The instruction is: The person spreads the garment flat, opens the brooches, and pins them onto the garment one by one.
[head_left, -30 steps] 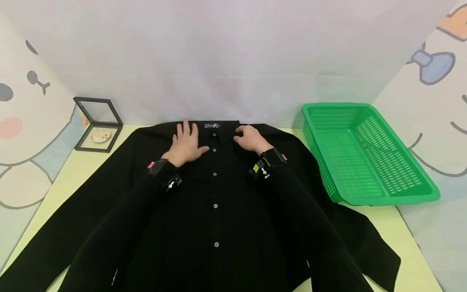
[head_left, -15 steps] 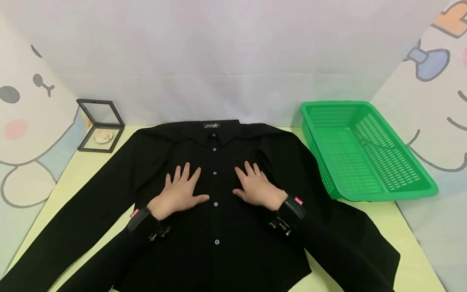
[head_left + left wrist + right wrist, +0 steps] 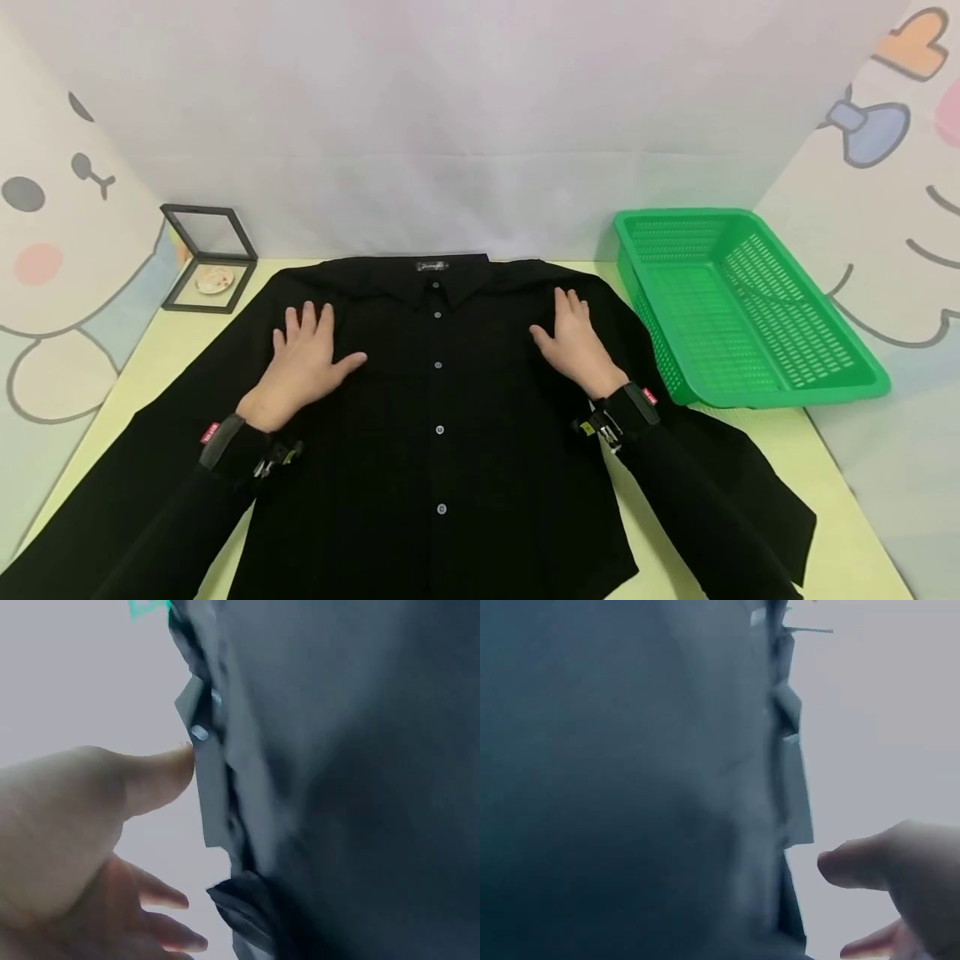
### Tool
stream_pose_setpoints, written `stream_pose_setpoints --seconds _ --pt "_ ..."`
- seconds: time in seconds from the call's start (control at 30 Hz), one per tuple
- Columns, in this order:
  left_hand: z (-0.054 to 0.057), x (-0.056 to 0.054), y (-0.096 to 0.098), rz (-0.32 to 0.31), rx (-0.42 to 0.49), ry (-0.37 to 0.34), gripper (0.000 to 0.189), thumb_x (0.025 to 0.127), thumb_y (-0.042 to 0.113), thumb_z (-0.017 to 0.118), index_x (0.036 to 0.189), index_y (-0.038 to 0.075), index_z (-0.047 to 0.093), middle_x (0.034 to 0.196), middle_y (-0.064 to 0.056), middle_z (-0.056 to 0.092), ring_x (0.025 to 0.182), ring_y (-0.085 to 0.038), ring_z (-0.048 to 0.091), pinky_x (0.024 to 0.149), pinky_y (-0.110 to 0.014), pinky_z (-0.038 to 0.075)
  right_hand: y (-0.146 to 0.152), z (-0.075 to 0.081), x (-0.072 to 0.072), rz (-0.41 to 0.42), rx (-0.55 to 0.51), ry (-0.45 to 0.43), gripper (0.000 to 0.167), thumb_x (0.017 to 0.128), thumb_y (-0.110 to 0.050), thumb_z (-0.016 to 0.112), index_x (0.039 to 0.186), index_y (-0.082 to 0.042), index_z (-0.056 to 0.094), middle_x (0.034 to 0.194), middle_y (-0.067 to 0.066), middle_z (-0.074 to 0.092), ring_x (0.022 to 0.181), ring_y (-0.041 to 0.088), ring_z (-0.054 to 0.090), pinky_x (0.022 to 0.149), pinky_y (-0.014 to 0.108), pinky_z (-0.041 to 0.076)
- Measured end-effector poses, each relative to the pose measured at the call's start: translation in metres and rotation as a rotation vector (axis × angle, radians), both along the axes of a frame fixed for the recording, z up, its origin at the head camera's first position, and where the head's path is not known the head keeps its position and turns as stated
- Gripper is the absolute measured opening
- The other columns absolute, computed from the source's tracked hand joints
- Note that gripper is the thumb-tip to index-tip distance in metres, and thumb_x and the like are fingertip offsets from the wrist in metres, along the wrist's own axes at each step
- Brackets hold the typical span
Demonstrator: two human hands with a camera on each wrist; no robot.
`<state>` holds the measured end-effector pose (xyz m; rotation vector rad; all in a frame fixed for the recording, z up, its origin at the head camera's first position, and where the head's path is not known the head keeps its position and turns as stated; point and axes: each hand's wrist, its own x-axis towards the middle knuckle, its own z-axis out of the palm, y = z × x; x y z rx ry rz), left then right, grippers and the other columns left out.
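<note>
A black long-sleeved button-up shirt [image 3: 390,467] lies spread front side up, its collar [image 3: 468,279] toward the back wall and a row of pale buttons down its middle. My left hand [image 3: 300,367] is over the chest just below the left shoulder, fingers spread and straight. On the other side my right hand [image 3: 577,346] is over the chest near the right shoulder, its fingers extended. Neither hand holds anything. Whether the palms touch the cloth cannot be told. The left wrist view shows the thumb [image 3: 161,780] before the blurred shirt; the right wrist view likewise shows a thumb [image 3: 855,862].
A green plastic basket [image 3: 675,367] stands at the right, close to the shirt's right sleeve. At the back left is an open black-framed case [image 3: 198,308] with a small round pale item [image 3: 214,280] in it. A white cloth wall [image 3: 465,125] closes off the back of the pale yellow table [image 3: 810,450].
From the collar, both hands came down to mid-chest. They have since moved apart and up toward the two shoulders. The collar, uncovered now, lies slightly lower in the head view.
</note>
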<state>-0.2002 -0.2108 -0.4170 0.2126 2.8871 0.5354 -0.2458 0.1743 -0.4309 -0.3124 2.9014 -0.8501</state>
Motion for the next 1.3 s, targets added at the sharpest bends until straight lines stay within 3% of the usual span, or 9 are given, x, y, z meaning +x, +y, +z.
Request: stream_pose_setpoints --seconds 0.07,0.2,0.37,0.53,0.7,0.83,0.97,1.17,1.3 --pt "-0.004 -0.004 -0.004 -0.016 -0.026 -0.033 0.086 0.105 0.041 0.059 0.157 -0.015 0.019 0.163 -0.042 0.011 0.151 -0.061 0.005 0.114 -0.081 0.009 0.001 -0.007 -0.001 -0.004 -0.020 -0.015 0.067 0.108 -0.024 0.056 0.160 0.004 0.025 0.166 0.030 0.023 0.155 0.046 0.022 0.126 0.055 0.025" --pt "-0.014 -0.007 -0.001 -0.101 -0.039 -0.077 0.079 0.106 0.039 0.057 0.153 -0.018 0.027 0.160 -0.043 0.019 0.150 -0.059 0.015 0.116 -0.079 0.012 -0.006 -0.015 0.002 0.059 -0.015 0.100 0.042 0.107 -0.019 0.058 0.145 -0.002 0.054 0.146 0.022 0.057 0.134 0.040 0.054 0.111 0.053 0.044" --pt "-0.020 -0.009 0.003 -0.116 -0.010 -0.110 0.084 0.106 0.037 0.058 0.155 -0.019 0.020 0.162 -0.043 0.009 0.152 -0.059 0.010 0.119 -0.074 0.016 -0.015 -0.012 0.002 0.145 0.066 0.174 0.030 0.106 -0.019 0.059 0.133 -0.011 0.067 0.128 0.014 0.070 0.115 0.037 0.060 0.102 0.058 0.036" --pt "-0.020 -0.005 0.002 -0.118 0.034 -0.127 0.088 0.105 0.035 0.060 0.156 -0.019 0.012 0.163 -0.042 0.004 0.152 -0.059 0.006 0.119 -0.074 0.014 -0.015 -0.009 -0.003 0.290 0.070 0.168 0.024 0.106 -0.012 0.057 0.126 -0.008 0.071 0.130 0.011 0.070 0.115 0.030 0.067 0.112 0.054 0.041" --pt "-0.022 -0.004 0.002 -0.119 0.119 -0.123 0.090 0.105 0.033 0.059 0.155 -0.021 0.007 0.163 -0.043 0.000 0.152 -0.060 0.001 0.121 -0.072 0.011 -0.013 -0.009 -0.007 0.260 0.018 0.170 0.036 0.107 -0.010 0.054 0.140 0.005 0.058 0.149 0.026 0.053 0.140 0.040 0.050 0.117 0.051 0.042" --pt "-0.026 -0.003 0.003 -0.120 0.114 -0.134 0.093 0.106 0.040 0.058 0.155 -0.021 0.008 0.163 -0.043 -0.004 0.152 -0.059 -0.001 0.121 -0.073 0.009 -0.013 -0.015 -0.006 0.297 0.116 -0.025 0.061 0.110 -0.023 0.051 0.156 0.010 0.031 0.166 0.032 0.021 0.156 0.047 0.018 0.126 0.058 0.021" --pt "-0.026 -0.001 0.002 -0.098 0.073 -0.166 0.099 0.103 0.046 0.060 0.156 -0.019 0.007 0.164 -0.040 -0.006 0.153 -0.056 -0.002 0.122 -0.070 0.007 -0.010 -0.020 -0.005 0.351 0.180 -0.177 0.074 0.111 -0.036 0.047 0.161 0.008 0.015 0.170 0.028 0.004 0.159 0.044 0.002 0.128 0.059 0.009" --pt "-0.020 -0.003 -0.002 -0.099 0.050 -0.196 0.104 0.100 0.046 0.065 0.157 -0.018 0.006 0.164 -0.040 -0.006 0.154 -0.056 -0.002 0.123 -0.070 0.008 0.000 -0.016 -0.011 0.280 0.174 -0.199 0.073 0.112 -0.034 0.046 0.162 0.006 0.012 0.171 0.026 0.004 0.159 0.042 0.005 0.129 0.058 0.009" --pt "-0.020 -0.004 -0.003 -0.119 0.048 -0.193 0.103 0.100 0.045 0.065 0.156 -0.019 0.006 0.164 -0.042 -0.006 0.153 -0.057 -0.002 0.122 -0.071 0.009 0.007 -0.012 -0.011 0.215 0.152 -0.092 0.064 0.109 -0.021 0.055 0.158 0.010 0.027 0.164 0.033 0.026 0.150 0.045 0.034 0.120 0.055 0.036"
